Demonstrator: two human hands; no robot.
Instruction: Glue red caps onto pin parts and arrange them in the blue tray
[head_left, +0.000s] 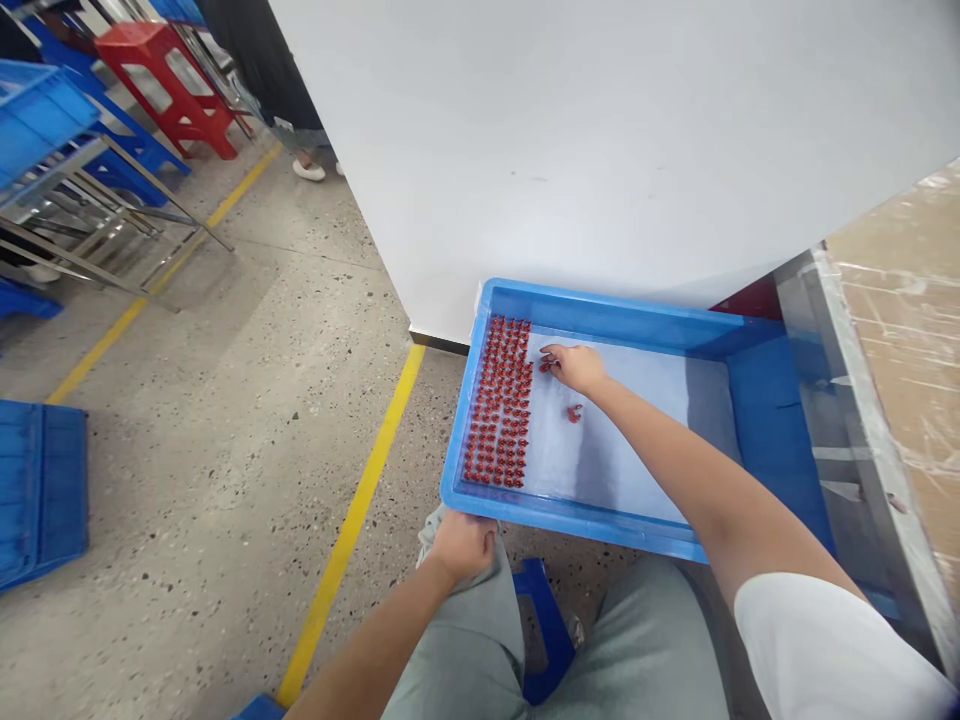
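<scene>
A blue tray (600,525) with a pale bottom holds rows of small red pieces (499,405) along its left side. My right hand (574,368) is over the tray just right of the upper rows, its fingers closed on a small red piece (545,367). Below that hand, a few loose red pieces (574,413) lie on the tray's bottom. My left hand (463,545) is closed at the tray's near left corner, beside my knee; whatever it grips, if anything, is hidden.
Behind the tray stands a white panel (585,150). Wrapped cardboard (907,350) is at the right. A blue crate (41,490), a metal rack (90,220) and a red stool (161,75) are at the left. A person's foot (308,168) shows near the panel.
</scene>
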